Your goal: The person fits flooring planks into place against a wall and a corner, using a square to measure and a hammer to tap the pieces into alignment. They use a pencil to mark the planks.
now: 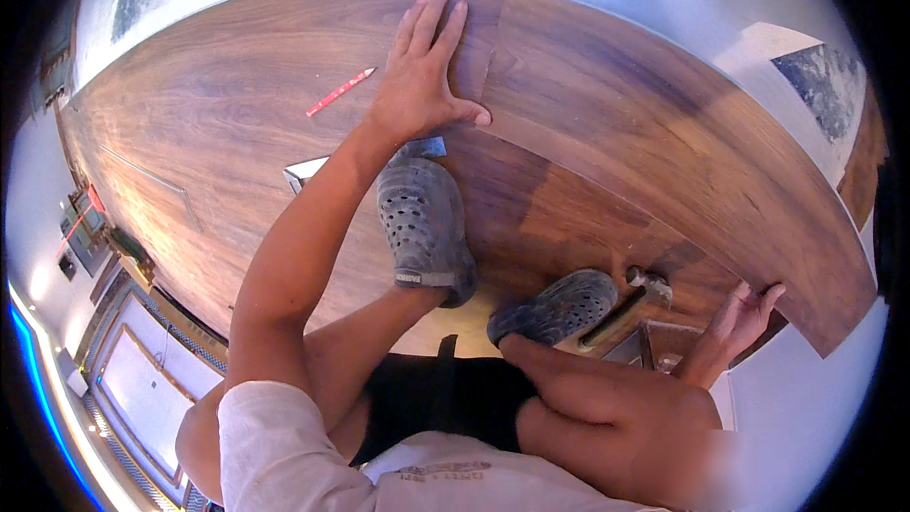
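Note:
My left hand lies flat with fingers spread on the laid wood-look flooring, its thumb stretched toward the seam where a long brown floor plank begins. That plank runs off to the right along the pale wall-side strip. At its right end my right hand grips the near edge, thumb on the rim; the other fingers are partly hidden. A red carpenter's pencil lies left of my left hand. Near my right hand lies a hammer, its handle pointing toward my shoe.
My grey clogs rest on the flooring, one beside a flat metal-edged tool that is partly covered by my arm. An open box-like frame sits by my right wrist. Dark patches mark the pale surface beyond the plank.

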{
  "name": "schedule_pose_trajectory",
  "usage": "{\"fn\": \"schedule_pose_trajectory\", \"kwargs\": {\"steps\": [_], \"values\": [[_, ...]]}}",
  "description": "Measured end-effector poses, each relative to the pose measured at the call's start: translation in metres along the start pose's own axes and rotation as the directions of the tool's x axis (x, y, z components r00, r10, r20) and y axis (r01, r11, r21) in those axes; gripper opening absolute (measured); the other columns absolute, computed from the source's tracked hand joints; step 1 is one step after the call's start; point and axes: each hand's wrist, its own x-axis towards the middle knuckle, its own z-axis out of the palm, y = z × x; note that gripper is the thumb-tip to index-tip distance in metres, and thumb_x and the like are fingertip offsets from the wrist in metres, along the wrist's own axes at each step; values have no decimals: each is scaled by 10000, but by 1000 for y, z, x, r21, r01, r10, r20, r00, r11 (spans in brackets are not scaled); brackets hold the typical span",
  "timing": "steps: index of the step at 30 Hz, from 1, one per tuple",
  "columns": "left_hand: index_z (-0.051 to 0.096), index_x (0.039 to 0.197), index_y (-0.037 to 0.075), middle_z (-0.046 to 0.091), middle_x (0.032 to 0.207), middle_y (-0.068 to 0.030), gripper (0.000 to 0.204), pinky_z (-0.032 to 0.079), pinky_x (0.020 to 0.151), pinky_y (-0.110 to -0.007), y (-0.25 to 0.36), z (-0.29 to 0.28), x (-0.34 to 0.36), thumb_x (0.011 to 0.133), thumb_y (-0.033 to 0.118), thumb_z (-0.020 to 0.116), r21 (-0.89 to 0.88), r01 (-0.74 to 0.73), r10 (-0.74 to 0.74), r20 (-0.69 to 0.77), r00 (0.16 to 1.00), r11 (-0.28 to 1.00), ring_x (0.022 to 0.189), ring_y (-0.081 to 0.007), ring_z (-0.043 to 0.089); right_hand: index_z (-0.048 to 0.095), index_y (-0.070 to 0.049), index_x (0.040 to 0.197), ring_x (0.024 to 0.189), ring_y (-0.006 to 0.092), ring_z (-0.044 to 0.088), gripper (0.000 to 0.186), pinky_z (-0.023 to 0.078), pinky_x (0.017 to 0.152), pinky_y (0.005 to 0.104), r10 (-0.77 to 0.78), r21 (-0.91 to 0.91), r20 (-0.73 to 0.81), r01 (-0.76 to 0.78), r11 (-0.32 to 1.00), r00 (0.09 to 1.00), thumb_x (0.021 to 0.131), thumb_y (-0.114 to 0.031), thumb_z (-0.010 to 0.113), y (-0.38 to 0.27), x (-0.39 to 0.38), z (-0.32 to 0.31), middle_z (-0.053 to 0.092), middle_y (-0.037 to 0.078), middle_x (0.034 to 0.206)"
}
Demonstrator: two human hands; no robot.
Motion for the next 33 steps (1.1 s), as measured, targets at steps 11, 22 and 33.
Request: {"fn": "schedule_pose_trajectory", "kwargs": {"steps": [11, 22, 33], "values": [[293, 1588, 106, 174, 1669, -158, 1405, 235, 1232, -516, -2, 2, 3, 403, 474, 951, 17, -10, 10, -2, 1000, 1000, 1517, -427, 179, 554, -6, 1357, 1265, 226, 517, 421, 380, 1136, 376, 83, -82, 60, -78, 994, 995, 1022, -255, 613, 41, 29, -11, 595, 80, 1380], [262, 1589, 63, 138, 1674, -186, 1400, 213, 1234, -524, 4, -1, 2, 442, 471, 953, 30, 6, -7, 43, 999, 1000, 1518, -448, 149, 502, 19, 1372, 1345, 289, 484, 461, 373, 1189, 477, 306, -4, -14, -306, 952, 952, 1013, -244, 619, 91, 77, -34, 539, 124, 1430], [265, 1602, 91, 161, 1673, -188, 1268, 185, 1239, -522, 9, 10, 22, 574, 454, 913, -69, -19, 28, 134, 991, 997, 1536, -413, 136, 543, 8, 1277, 1114, 252, 553, 449, 485, 994, 438, 451, -194, 37, -436, 879, 892, 1042, -373, 569, 72, 67, -49, 576, 112, 1261]]}}
